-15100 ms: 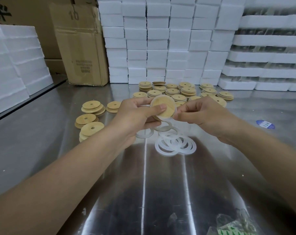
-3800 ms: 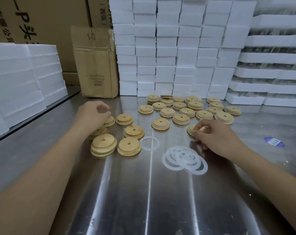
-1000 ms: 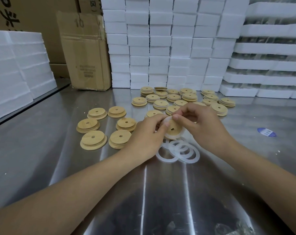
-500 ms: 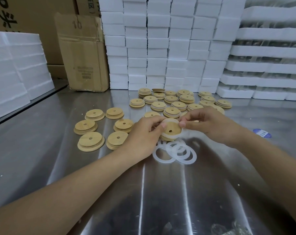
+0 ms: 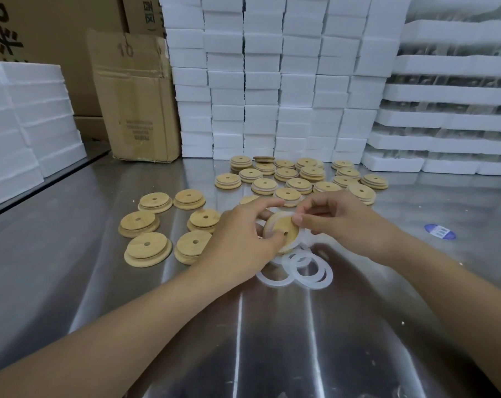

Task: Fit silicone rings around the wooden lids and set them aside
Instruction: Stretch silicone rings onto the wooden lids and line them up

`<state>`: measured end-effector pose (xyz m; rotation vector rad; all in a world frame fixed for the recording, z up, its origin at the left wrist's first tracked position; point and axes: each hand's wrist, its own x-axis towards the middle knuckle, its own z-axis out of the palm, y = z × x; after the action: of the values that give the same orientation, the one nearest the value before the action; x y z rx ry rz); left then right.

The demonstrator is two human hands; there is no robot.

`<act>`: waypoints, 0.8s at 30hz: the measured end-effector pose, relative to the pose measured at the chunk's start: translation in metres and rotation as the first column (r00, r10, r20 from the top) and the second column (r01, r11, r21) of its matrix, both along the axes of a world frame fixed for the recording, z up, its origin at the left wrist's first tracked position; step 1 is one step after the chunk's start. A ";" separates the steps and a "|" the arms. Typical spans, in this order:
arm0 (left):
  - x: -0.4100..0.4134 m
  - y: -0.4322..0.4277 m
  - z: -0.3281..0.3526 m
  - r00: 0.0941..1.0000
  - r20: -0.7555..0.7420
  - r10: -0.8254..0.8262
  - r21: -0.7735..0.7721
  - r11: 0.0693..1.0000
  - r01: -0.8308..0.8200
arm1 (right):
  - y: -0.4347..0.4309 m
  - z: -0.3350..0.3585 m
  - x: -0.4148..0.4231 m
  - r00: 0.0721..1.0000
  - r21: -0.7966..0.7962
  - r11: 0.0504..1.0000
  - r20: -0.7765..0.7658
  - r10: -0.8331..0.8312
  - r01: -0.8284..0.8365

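- Single view, worn on the person's head, wide-angle, facing forward and down over the steel worktop (image 5: 71, 282).
- Close in: the left hand (image 5: 238, 237) and right hand (image 5: 338, 222) sit mid-frame, near the lens.
- Foam stacks (image 5: 260, 81) fill the far side.

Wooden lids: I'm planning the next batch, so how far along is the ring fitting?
Apparently done: six lids set apart on the left. In hand: left hand and right hand stretch a ring around one lid. Left: many lids behind, few loose rings.

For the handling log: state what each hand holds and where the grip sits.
One wooden lid, between both: left hand grips its left edge, right hand pinches the silicone ring at its upper-right rim.
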<state>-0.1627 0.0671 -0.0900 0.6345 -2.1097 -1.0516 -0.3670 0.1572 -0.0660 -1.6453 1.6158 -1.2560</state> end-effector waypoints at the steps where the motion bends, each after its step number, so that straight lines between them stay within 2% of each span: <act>1: 0.000 0.000 0.000 1.000 -0.006 0.006 0.000 1.000 -0.006 | 0.000 0.002 0.004 1.000 -0.029 0.999 -0.016 0.014 -0.015; 5: 0.002 -0.004 0.000 0.999 -0.042 -0.024 0.012 1.000 0.025 | 0.001 0.007 0.018 0.992 -0.092 0.995 -0.127 0.028 -0.039; 11: 0.000 -0.006 0.000 0.995 -0.098 -0.013 0.188 0.982 0.031 | 0.003 0.009 0.014 0.980 -0.040 0.998 -0.195 0.037 -0.045; 16: -0.001 -0.004 -0.002 0.981 -0.193 0.017 0.379 0.923 0.059 | 0.004 0.010 0.005 0.984 0.029 0.997 -0.162 0.070 -0.066; 20: -0.001 -0.002 -0.003 0.976 -0.216 0.026 0.395 0.917 0.062 | 0.005 0.007 0.005 0.993 0.049 0.997 -0.103 0.065 -0.060; 24: 0.000 0.001 0.004 0.954 -0.299 0.020 0.387 0.917 0.101 | 0.006 0.013 0.004 0.999 0.025 0.999 -0.004 0.043 -0.043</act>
<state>-0.1626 0.0679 -0.0863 0.5786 -1.6649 -1.5212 -0.3626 0.1632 -0.0531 -1.6600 1.5839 -1.2065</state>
